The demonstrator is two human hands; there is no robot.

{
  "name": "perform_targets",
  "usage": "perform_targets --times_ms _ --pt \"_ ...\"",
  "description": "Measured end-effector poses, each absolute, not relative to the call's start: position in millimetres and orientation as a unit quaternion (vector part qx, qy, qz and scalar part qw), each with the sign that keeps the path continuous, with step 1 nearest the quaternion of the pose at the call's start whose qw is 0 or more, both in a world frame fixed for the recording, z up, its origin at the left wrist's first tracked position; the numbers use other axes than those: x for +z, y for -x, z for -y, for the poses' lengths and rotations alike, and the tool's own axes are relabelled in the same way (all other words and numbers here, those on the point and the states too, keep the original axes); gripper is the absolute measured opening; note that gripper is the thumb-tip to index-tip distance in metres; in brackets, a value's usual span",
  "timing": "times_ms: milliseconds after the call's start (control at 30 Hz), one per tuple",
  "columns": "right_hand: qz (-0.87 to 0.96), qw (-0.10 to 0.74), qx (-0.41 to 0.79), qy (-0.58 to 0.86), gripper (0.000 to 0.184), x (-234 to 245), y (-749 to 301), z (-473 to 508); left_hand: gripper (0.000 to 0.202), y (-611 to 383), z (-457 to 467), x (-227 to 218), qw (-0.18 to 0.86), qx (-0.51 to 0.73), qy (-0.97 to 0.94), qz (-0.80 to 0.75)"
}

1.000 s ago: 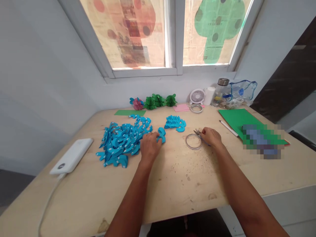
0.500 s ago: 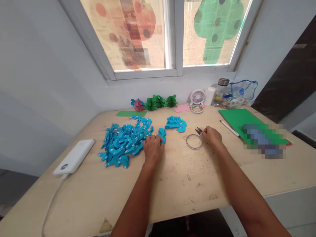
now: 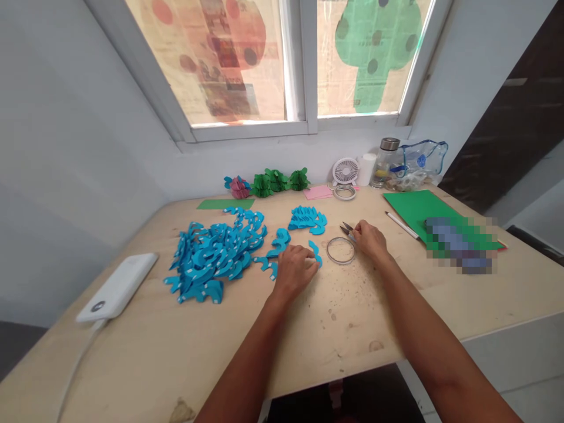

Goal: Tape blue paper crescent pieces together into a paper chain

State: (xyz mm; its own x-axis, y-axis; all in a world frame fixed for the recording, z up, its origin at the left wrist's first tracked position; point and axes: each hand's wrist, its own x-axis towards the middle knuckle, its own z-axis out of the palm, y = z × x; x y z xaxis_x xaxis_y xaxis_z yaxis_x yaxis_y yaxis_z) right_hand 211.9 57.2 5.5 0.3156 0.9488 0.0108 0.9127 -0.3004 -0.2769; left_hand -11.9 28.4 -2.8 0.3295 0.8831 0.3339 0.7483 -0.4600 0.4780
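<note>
My left hand (image 3: 294,270) is closed on a curved blue paper piece (image 3: 315,251), which sticks out past the fingertips just above the tabletop. Several loose blue paper pieces (image 3: 282,238) with white squares lie behind that hand, and a large pile (image 3: 220,252) of them spreads to its left. My right hand (image 3: 371,239) grips small scissors (image 3: 347,228), their dark pointed blades slightly apart and the handles mostly hidden by the fingers. Between the hands lies a thin ring (image 3: 341,263), like a tape roll. A stack of blue pieces (image 3: 306,218) sits farther back.
A white power bank (image 3: 118,288) with a cable lies left. Along the wall stand green paper shapes (image 3: 277,181), a small fan (image 3: 345,171), a white cylinder (image 3: 368,169) and a glass bottle (image 3: 385,164). Green sheets (image 3: 418,205) and a white pencil (image 3: 402,225) lie right.
My left hand has moved right from the pile's edge, carrying a blue paper piece towards the ring. More blue pieces now lie apart from the pile. My right hand still holds the scissors.
</note>
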Motion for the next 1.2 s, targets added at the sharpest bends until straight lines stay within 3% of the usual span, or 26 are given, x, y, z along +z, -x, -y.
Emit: perform_targets --times_ms 233,400,633,767,1200 --pt "0.542 0.196 0.098 0.811 0.014 0 -214 -61 0.020 -24 -16 -4 0.087 0.234 -0.878 -0.408" --pt "0.429 0.487 0.278 0.708 0.009 -7 -212 -67 0.014 -44 -16 -13 0.065 0.234 -0.885 -0.398" --pt "0.390 0.608 0.469 0.508 0.034 2 -200 -67 0.009 -39 -18 -7 0.112 0.410 -0.787 -0.447" --pt "0.420 0.602 0.556 0.391 0.037 13 -187 -56 0.008 -32 -20 -6 0.116 0.477 -0.738 -0.463" --pt "0.494 0.535 0.547 0.413 0.030 10 -167 -50 0.011 -23 -26 -9 0.128 0.527 -0.716 -0.439"
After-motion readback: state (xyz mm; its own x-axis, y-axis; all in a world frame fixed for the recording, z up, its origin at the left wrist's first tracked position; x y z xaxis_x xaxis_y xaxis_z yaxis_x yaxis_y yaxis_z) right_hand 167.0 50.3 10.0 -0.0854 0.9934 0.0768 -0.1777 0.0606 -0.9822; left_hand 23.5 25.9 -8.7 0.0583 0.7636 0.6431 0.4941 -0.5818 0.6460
